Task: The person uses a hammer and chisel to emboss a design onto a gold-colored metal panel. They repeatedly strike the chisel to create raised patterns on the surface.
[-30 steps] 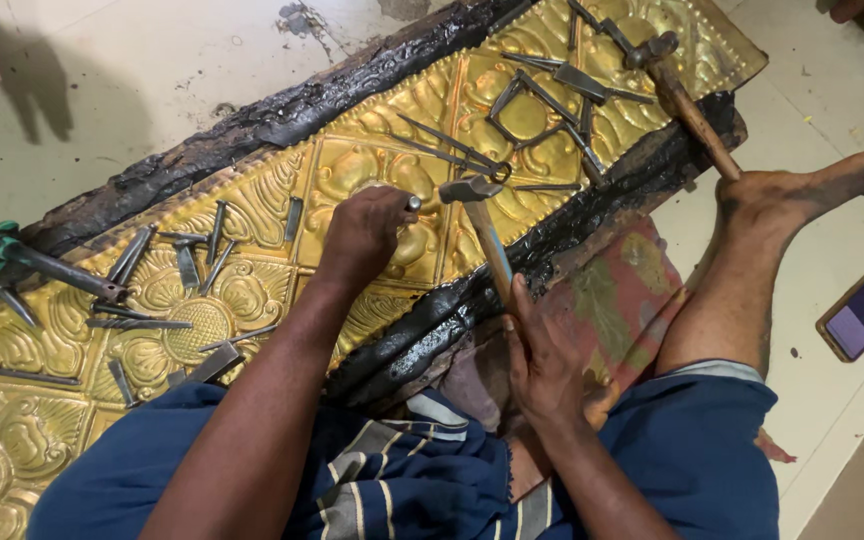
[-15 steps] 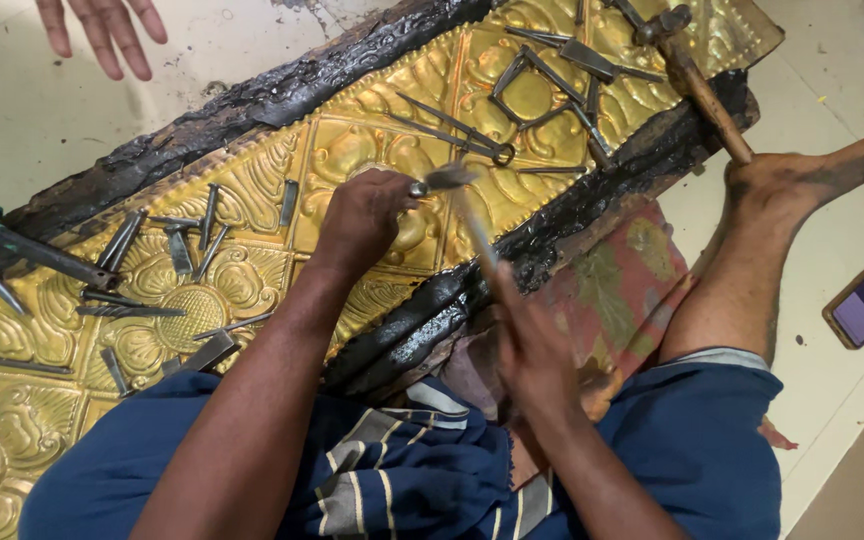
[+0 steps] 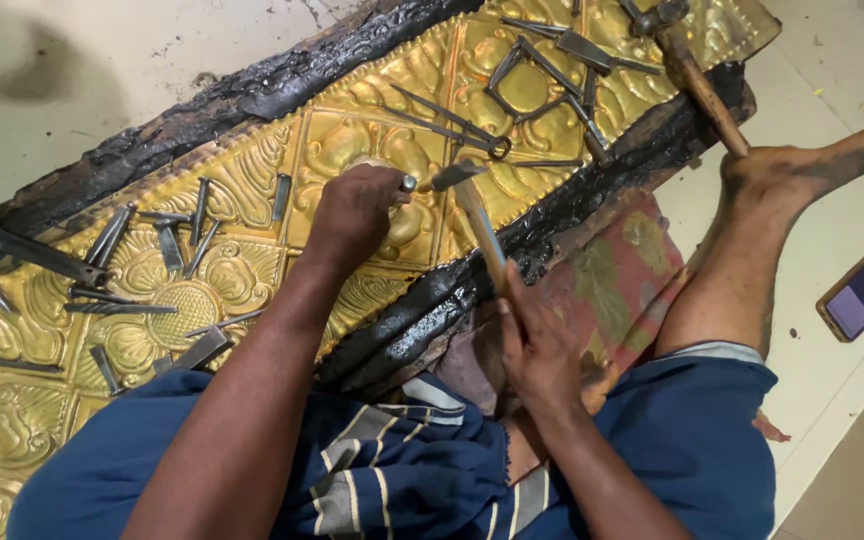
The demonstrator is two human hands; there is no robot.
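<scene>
Hammer (image 3: 480, 232): handle gripped in right hand (image 3: 537, 350), long axis running up and slightly left from the lap, head (image 3: 452, 177) over the embossed gold sheet (image 3: 252, 180). Punch (image 3: 407, 184): short metal rod pinched in left hand (image 3: 357, 210), exposed end pointing right, just beside the hammer head.

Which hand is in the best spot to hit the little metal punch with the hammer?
Probably the right hand: it grips the hammer, whose head sits beside the punch. The left hand holds that punch on the gold sheet.
</scene>
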